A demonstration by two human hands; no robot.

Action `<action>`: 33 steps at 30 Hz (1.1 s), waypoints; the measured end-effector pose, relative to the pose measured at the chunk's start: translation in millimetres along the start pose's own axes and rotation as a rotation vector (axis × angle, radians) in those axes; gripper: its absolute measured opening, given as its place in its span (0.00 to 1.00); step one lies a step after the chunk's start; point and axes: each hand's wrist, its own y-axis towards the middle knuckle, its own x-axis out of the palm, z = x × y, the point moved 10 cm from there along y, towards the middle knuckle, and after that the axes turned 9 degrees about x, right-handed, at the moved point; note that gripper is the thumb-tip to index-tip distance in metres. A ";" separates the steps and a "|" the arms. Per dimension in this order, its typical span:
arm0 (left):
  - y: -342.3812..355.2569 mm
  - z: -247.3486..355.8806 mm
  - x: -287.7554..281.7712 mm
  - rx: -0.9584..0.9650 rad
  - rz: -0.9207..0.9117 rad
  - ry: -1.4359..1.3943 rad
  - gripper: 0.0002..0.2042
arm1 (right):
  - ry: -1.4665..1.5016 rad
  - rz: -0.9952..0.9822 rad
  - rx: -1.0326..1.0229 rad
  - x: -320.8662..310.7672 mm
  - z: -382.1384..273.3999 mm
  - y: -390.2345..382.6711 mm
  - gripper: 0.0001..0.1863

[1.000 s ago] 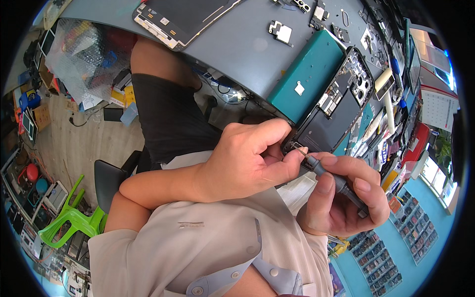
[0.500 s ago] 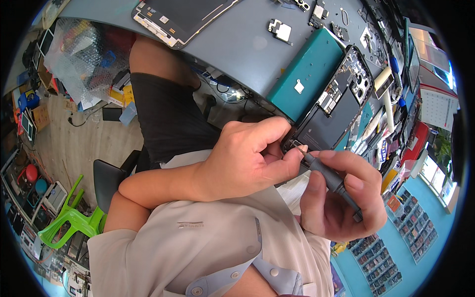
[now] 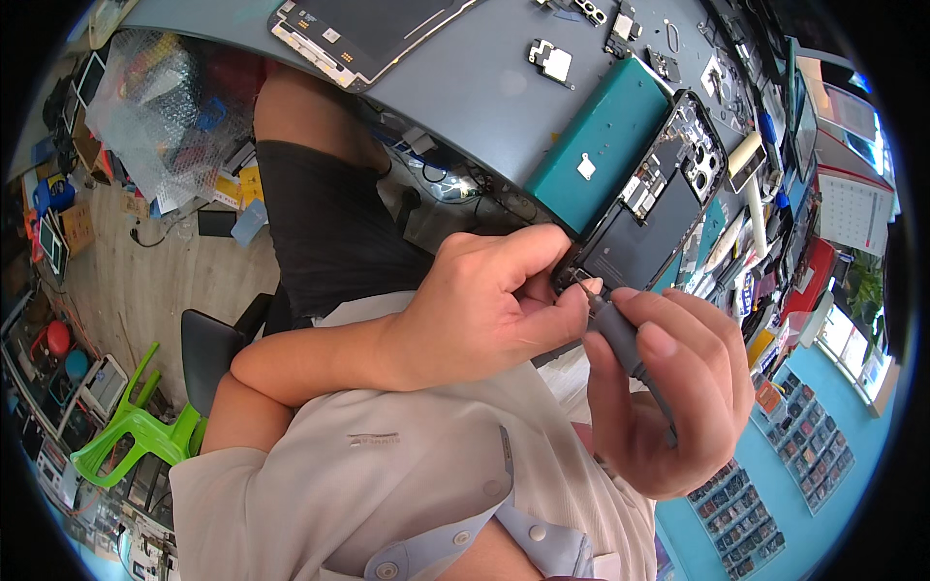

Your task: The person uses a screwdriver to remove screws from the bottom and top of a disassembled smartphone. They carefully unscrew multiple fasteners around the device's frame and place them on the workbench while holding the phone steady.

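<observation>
An opened black phone (image 3: 644, 232), battery and inner boards exposed, lies tilted along a teal block (image 3: 591, 136) that bears a small metal plate (image 3: 586, 167). My left hand (image 3: 475, 310) is closed on the phone's lower end, its thumb and index finger close to the screw area. My right hand (image 3: 683, 397) grips a grey screwdriver (image 3: 630, 344), whose thin tip meets the phone's bottom edge beside my left thumb; the exact contact spot is partly hidden by fingers.
A grey desk (image 3: 475, 97) holds a detached screen (image 3: 373, 29), small phone parts (image 3: 552, 63) and crowded tools at the right. Below are bubble wrap (image 3: 150, 116), a green plastic stool (image 3: 136, 426) and a black chair (image 3: 208, 358). Parts racks (image 3: 814, 445) hang on the blue wall.
My right hand has turned and lowered, and the screwdriver's back end has swung down and to the left. My left hand and the phone are almost unchanged.
</observation>
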 end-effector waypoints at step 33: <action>-3.2 -1.7 0.4 -0.021 -0.038 -0.004 0.04 | 0.119 -0.005 0.085 2.6 5.2 -1.0 0.34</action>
